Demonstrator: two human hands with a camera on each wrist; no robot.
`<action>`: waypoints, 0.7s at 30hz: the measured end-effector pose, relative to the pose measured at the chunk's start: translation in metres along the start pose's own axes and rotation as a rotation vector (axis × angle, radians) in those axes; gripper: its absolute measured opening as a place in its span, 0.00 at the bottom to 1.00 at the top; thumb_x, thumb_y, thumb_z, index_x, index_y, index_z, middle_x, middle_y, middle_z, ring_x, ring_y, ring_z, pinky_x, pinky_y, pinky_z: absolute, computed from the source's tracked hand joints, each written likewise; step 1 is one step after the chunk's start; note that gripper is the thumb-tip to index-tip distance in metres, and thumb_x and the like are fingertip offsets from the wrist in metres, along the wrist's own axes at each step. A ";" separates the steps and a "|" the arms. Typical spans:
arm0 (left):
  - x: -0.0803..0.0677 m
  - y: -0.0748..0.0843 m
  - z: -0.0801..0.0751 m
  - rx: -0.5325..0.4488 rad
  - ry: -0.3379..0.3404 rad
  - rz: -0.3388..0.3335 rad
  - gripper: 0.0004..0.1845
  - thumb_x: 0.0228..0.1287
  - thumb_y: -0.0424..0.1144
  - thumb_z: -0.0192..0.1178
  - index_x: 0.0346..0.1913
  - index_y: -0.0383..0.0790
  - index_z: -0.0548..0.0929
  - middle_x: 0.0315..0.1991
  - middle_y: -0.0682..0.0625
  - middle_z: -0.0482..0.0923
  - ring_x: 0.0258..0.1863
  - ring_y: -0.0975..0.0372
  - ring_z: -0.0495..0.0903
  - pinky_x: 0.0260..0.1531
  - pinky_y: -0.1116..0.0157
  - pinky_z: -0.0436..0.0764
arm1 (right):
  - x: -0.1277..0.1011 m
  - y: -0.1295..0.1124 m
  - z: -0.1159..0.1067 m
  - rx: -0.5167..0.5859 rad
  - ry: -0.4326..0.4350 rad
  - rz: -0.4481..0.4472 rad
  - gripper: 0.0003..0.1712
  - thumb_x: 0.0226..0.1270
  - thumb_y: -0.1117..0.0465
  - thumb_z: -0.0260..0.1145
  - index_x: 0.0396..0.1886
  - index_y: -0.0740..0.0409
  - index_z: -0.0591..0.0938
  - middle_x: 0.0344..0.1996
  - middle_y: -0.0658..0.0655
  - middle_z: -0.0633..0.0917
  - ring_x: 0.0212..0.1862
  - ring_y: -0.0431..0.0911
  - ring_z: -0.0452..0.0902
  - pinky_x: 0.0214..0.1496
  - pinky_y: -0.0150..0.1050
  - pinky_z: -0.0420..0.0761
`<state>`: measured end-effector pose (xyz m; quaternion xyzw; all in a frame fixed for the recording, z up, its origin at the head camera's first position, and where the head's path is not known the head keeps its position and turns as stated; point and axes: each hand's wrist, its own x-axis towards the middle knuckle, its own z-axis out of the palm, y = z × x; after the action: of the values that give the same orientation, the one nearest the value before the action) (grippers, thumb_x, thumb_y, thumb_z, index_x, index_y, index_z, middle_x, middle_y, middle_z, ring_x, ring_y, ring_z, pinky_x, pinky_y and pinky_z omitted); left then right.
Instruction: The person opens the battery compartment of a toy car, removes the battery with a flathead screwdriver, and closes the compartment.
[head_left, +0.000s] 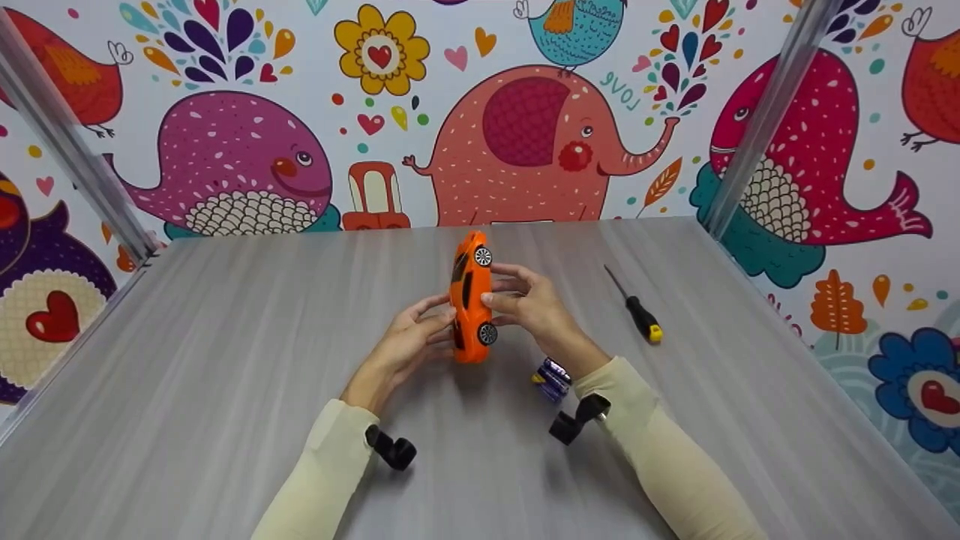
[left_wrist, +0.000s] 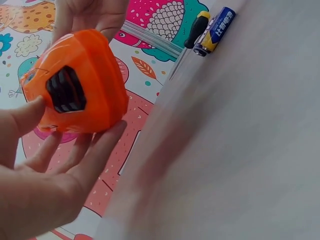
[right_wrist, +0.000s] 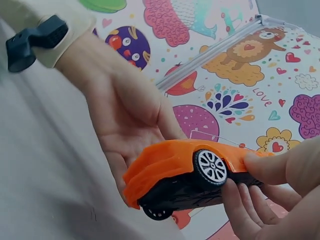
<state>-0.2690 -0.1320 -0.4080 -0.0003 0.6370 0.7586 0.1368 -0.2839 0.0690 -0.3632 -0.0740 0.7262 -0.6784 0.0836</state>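
An orange toy car (head_left: 471,300) is held up above the table between both hands, turned on its side with two wheels facing right in the head view. My left hand (head_left: 403,343) grips its left side, thumb on the body and fingertips under it in the left wrist view. On the other side, my right hand (head_left: 541,306) pinches the car near its wheels. The right wrist view shows the black underside (right_wrist: 187,195) and a silver-spoked wheel (right_wrist: 210,166). A dark window (left_wrist: 66,89) of the car faces the left wrist camera.
Several blue-purple batteries (head_left: 552,379) lie on the grey table (head_left: 225,360), close to the right wrist. Farther right rests a screwdriver (head_left: 640,315) with a black and yellow handle. A cartoon-printed wall (head_left: 285,45) and metal posts (head_left: 765,127) border the table.
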 end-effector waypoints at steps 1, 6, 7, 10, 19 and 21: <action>0.000 0.000 0.000 0.008 0.000 0.003 0.28 0.74 0.39 0.57 0.73 0.39 0.66 0.61 0.37 0.80 0.46 0.57 0.86 0.53 0.52 0.84 | 0.000 0.000 0.001 -0.011 0.014 -0.006 0.28 0.67 0.65 0.69 0.67 0.57 0.75 0.55 0.64 0.82 0.49 0.51 0.83 0.46 0.44 0.88; 0.001 -0.001 0.003 0.044 0.028 0.002 0.29 0.73 0.39 0.59 0.72 0.35 0.66 0.58 0.36 0.82 0.45 0.56 0.86 0.50 0.54 0.85 | -0.001 0.000 0.004 -0.068 0.058 -0.010 0.24 0.69 0.65 0.67 0.64 0.59 0.78 0.54 0.64 0.82 0.51 0.51 0.83 0.44 0.42 0.88; 0.001 -0.001 0.003 0.049 0.040 0.001 0.29 0.72 0.40 0.60 0.72 0.35 0.67 0.58 0.36 0.82 0.44 0.56 0.86 0.49 0.54 0.85 | -0.002 -0.001 0.005 -0.078 0.060 -0.006 0.24 0.69 0.64 0.67 0.64 0.59 0.78 0.54 0.63 0.82 0.51 0.51 0.83 0.44 0.42 0.88; 0.001 -0.001 0.004 0.075 0.083 -0.002 0.30 0.71 0.40 0.62 0.72 0.36 0.68 0.57 0.36 0.81 0.43 0.56 0.86 0.50 0.54 0.86 | -0.003 0.000 0.006 -0.107 0.056 0.004 0.27 0.67 0.63 0.69 0.65 0.58 0.76 0.55 0.63 0.82 0.52 0.52 0.82 0.46 0.41 0.87; 0.001 -0.003 0.009 0.188 0.196 0.013 0.30 0.65 0.43 0.68 0.68 0.39 0.75 0.56 0.34 0.82 0.44 0.53 0.87 0.46 0.52 0.87 | 0.000 0.008 0.009 -0.176 0.071 0.027 0.40 0.59 0.64 0.75 0.71 0.57 0.69 0.57 0.62 0.80 0.51 0.51 0.81 0.48 0.40 0.86; 0.000 -0.004 0.009 0.192 0.213 0.010 0.30 0.64 0.43 0.69 0.68 0.40 0.76 0.55 0.34 0.83 0.43 0.53 0.88 0.45 0.52 0.87 | 0.001 0.009 0.009 -0.189 0.076 0.025 0.40 0.59 0.64 0.76 0.71 0.57 0.69 0.57 0.63 0.80 0.51 0.52 0.81 0.48 0.40 0.86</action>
<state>-0.2668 -0.1223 -0.4099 -0.0648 0.7175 0.6906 0.0641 -0.2827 0.0604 -0.3731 -0.0469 0.7903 -0.6083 0.0570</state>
